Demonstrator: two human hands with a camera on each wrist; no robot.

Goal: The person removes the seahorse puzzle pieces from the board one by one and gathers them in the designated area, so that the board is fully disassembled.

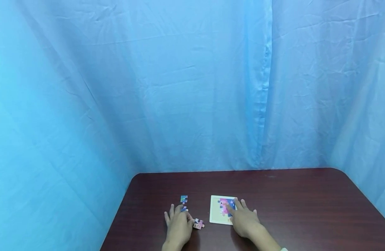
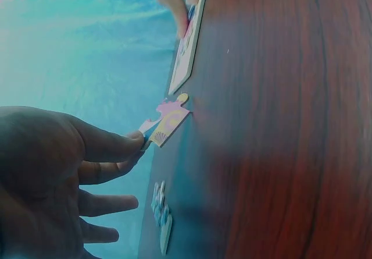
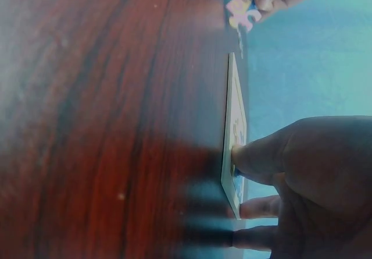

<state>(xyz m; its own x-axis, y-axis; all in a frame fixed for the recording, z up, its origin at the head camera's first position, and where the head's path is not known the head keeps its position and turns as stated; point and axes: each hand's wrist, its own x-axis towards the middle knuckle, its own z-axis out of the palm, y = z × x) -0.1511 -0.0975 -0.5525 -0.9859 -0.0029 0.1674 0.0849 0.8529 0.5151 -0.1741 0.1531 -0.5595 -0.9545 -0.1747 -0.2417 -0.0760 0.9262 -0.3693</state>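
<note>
My left hand [image 1: 178, 227] pinches a pink-and-yellow jigsaw piece [image 1: 199, 224] between thumb and index finger, its other fingers spread. In the left wrist view that puzzle piece [image 2: 170, 122] is raised off the table, a yellow knob at its far end. To the right lies a square puzzle board [image 1: 212, 212] with a pale rim and a cream base. Joined pink and blue pieces [image 1: 223, 204] fill part of it. My right hand [image 1: 246, 220] rests on the board's right side with extended fingers, covering some of the picture. The right thumb [image 3: 256, 157] presses on the board's surface.
Beyond the left hand lie loose puzzle pieces: a blue-green one [image 1: 184, 198] and a blue one [image 1: 184, 209] partly behind the fingers. The dark reddish-brown table [image 1: 299, 205] has rounded far corners. Light blue curtains [image 1: 192, 104] hang behind it and at both sides.
</note>
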